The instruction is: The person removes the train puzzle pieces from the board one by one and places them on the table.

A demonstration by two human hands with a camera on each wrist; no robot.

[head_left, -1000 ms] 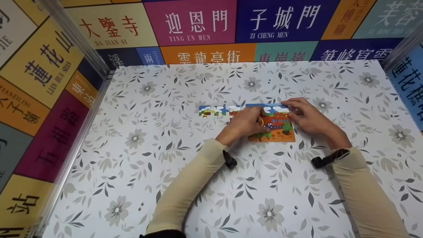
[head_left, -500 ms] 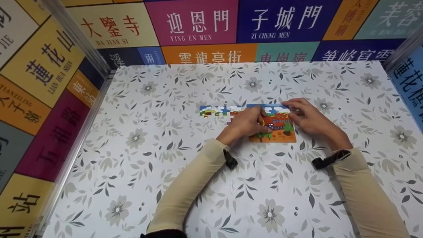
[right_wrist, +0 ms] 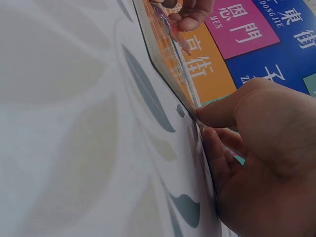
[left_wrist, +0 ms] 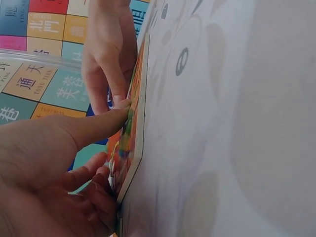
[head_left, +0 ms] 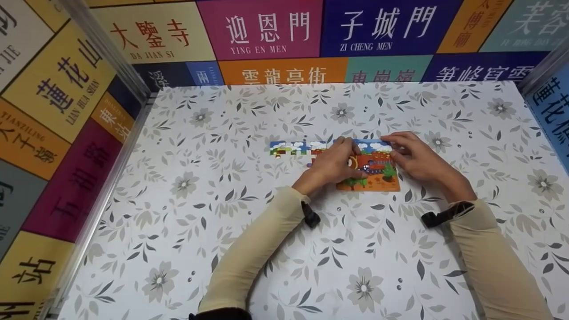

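A jigsaw puzzle (head_left: 383, 183) with a red train picture lies flat on the patterned table, right of centre in the head view. My left hand (head_left: 328, 165) covers its left part, thumb toward the lower side and fingers toward the upper side. Between them I pinch a puzzle piece (right_wrist: 178, 41), which looks tilted up from the board in the right wrist view; most of it is hidden. My right hand (head_left: 420, 160) holds the puzzle's upper right corner, with the thumb at the right edge and the index finger near the top edge.
Several joined or closely placed puzzle pieces (head_left: 285, 148) lie left of the board, some partly behind the left hand. The table (head_left: 249, 249) has a white leaf-and-flower cover. Colourful panels with Chinese lettering (head_left: 271, 31) stand behind it and along its sides.
The left fingers have shifted slightly upward over the puzzle, and a bit more of the train shows beside them. The right hand keeps its place at the corner.
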